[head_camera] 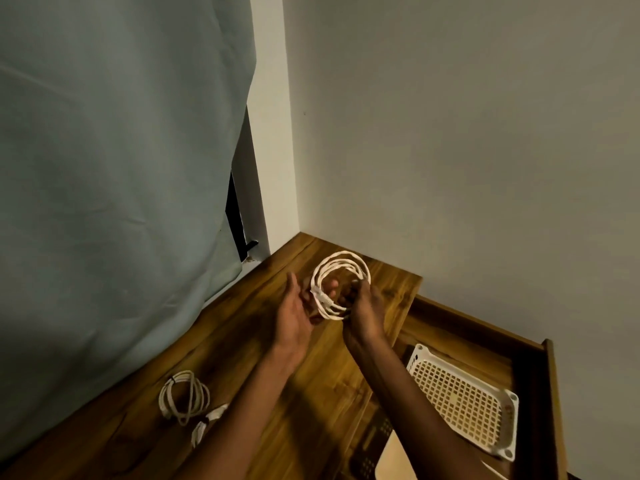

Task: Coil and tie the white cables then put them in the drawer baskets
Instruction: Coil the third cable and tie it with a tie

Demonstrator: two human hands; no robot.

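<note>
A white cable wound into a round coil [341, 265] is held upright above the wooden desktop [311, 393]. My right hand [367, 311] grips the coil's lower right side. My left hand [294, 313] is at the coil's left side with its palm facing it and its fingers behind the loops near the plug end. A second coiled white cable [183, 396] lies on the desktop at the lower left, with a smaller tied white bundle [207, 422] beside it. A white perforated basket [464, 401] sits in the open drawer [550, 393] at the right.
A grey-green curtain [121, 168] hangs along the left, reaching down to the desk. White walls meet in the corner behind the desk. The drawer's wooden side stands out at the far right.
</note>
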